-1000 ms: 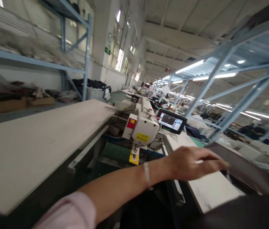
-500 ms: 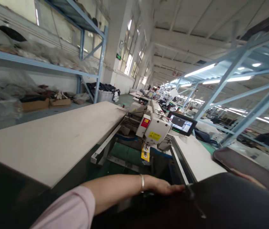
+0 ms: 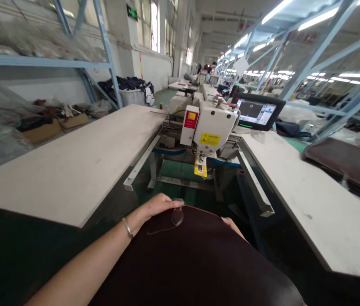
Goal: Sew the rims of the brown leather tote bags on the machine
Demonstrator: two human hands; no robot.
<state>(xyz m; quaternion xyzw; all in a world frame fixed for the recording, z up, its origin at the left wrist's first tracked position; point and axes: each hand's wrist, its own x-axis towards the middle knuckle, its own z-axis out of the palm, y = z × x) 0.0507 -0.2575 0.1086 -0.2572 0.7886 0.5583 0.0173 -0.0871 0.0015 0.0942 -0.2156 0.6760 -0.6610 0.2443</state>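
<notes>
A large piece of dark brown fabric (image 3: 199, 263) lies over my lap, low in the view. My left hand (image 3: 156, 206) rests on its upper left edge, fingers curled over the cloth beside a small clear round piece (image 3: 177, 216) with a thread trailing from it. My right hand (image 3: 232, 225) is mostly hidden behind the fabric's far edge; only a knuckle or fingertips show, pressed against the cloth. A white sewing machine (image 3: 210, 127) with red and yellow labels stands straight ahead between two tables.
A long white table (image 3: 71, 170) runs along the left, another white table (image 3: 310, 204) on the right with a dark brown stack (image 3: 349, 165) on it. A touchscreen (image 3: 258, 112) sits right of the machine. Blue shelving with bagged goods lines the left wall. People work far back.
The view tipped down and swung left. The brown fabric came from the right table onto my lap, and my left hand drew back with it to its upper edge.
</notes>
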